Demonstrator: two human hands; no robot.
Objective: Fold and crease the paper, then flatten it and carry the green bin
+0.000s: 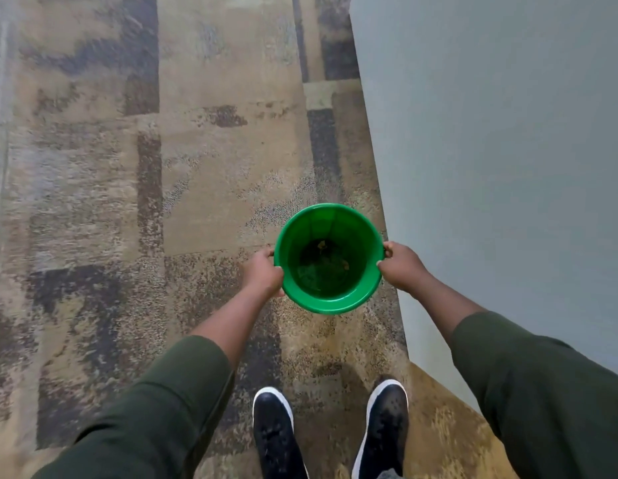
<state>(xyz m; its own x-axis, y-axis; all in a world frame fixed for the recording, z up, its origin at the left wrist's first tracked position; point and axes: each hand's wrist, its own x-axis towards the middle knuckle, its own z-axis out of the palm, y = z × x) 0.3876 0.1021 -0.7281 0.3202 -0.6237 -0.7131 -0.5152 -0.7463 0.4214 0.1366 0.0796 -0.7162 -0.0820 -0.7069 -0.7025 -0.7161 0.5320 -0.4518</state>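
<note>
**Green bin held at both handles over the carpet**

Green bin hangs in the air in front of the person, mouth up, right of centre in the scene and just beside the pale wall on its right. It is a round plastic pail with a rolled rim and small side handles. Stiff, smooth plastic of this kind is probably light and will keep its shape, though the glossy wall could slip in the palm; the rim and the two handles look like the sure places to take it. Dark scraps lie at the bottom, too dim to name; they probably add little weight.

The left hand is closed on the bin's left edge, thumb over the rim and fingers curled under at the handle. The right hand is closed on the opposite handle in the same way. The bin sits squarely between them, level, farther out than the black shoes standing near the bottom.

Patterned carpet spreads below and to the left. No paper shows, so the carrying step appears to be in hand.
</note>
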